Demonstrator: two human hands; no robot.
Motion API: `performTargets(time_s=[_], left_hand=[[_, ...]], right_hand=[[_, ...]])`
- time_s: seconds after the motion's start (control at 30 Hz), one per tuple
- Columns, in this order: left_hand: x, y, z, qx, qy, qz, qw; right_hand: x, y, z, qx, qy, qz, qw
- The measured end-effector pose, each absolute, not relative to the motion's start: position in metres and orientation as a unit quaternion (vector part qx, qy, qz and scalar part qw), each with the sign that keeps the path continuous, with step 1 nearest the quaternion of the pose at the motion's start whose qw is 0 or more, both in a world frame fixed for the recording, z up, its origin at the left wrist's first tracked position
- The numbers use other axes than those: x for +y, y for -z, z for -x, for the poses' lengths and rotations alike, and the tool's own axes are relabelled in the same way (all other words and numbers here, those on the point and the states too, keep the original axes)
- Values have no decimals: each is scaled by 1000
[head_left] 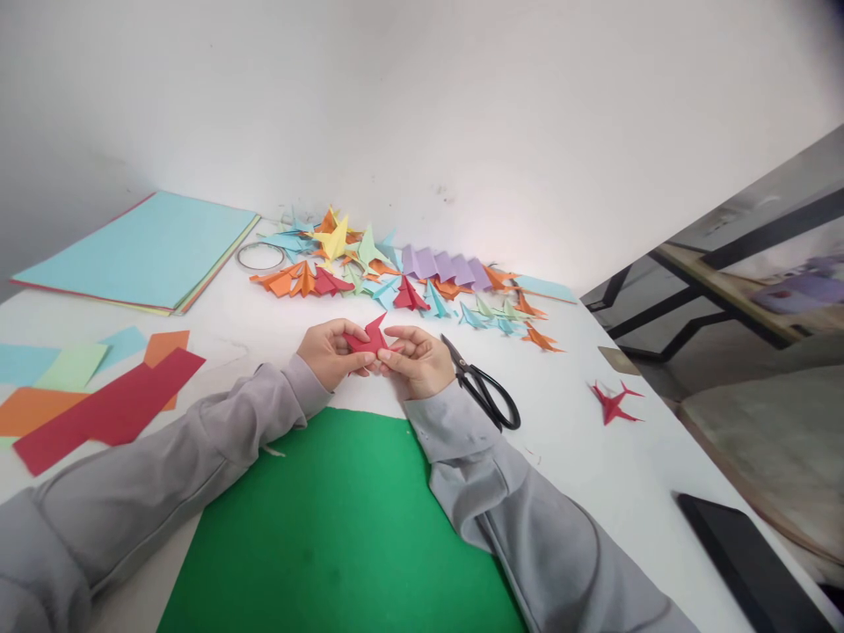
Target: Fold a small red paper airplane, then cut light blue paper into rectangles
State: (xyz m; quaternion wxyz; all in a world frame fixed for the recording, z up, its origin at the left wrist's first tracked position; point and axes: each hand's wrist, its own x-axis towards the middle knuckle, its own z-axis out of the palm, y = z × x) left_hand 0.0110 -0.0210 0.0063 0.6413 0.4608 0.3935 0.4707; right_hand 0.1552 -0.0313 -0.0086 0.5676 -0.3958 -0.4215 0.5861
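Between my two hands is a small red folded-paper figure (373,339) with one point sticking up. My left hand (333,352) pinches its left side between thumb and fingers. On the other side, my right hand (420,356) is closed on its lower right part, with the fingertips partly covering the paper. The figure is held above the white table, just beyond the far edge of a green sheet (343,519). Black-handled scissors (484,387) lie right beside my right hand.
Folded paper figures (333,239) in several colours crowd along the wall. At left are stacked coloured sheets (145,246), a tape roll (260,256) and cut strips (112,409). Rightward lie another red figure (613,404) and a black tablet-like device (745,554) near the table edge.
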Motion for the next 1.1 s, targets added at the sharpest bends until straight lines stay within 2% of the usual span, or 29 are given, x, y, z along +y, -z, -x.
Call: performTargets(time_s=[0.6,0.8,1.1], left_hand=[[-19,-4,-9,406,-485,-473,614],[-20,-7,-9,395,-473,-488,618],[-22,-8,-10,369,-440,-507,642]], right_hand=[[-27,13,-154,-429,-595,394,553],[-34,9,-148,-488,-560,425,518],[-34,6,-155,-487,-584,424,492]])
